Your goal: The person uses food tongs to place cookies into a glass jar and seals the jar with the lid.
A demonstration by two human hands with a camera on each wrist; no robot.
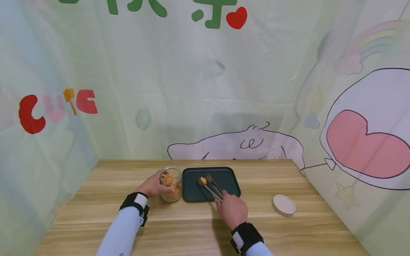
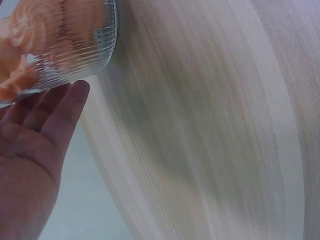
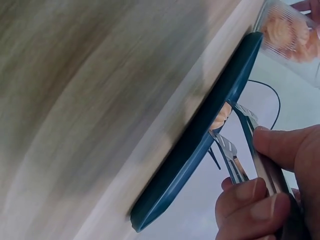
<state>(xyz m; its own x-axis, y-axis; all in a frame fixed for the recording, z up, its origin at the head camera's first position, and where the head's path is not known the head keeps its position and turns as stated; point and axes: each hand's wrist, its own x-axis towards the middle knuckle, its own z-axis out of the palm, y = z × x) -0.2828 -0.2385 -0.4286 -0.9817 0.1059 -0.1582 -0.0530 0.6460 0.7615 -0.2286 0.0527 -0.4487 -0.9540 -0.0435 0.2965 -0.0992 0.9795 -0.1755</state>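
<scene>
Head view: wooden table (image 1: 192, 227), cartoon-printed curtain (image 1: 192, 89).

A staged recording booth: cartoon-printed fabric backdrops (image 1: 205, 89) are hanging close behind and beside the wooden table (image 1: 205, 227).

Head view — high, looking forward and down across the table (image 1: 256, 227) to the backdrop; both hands sit small and low in frame. Left wrist view: very close, from under the left hand (image 2: 30, 165) toward the jar (image 2: 60, 45) along the tabletop. Right wrist view — very close, low along the tray (image 3: 200, 150) rim. The jar and tray appear in both the head and right wrist views.
</scene>
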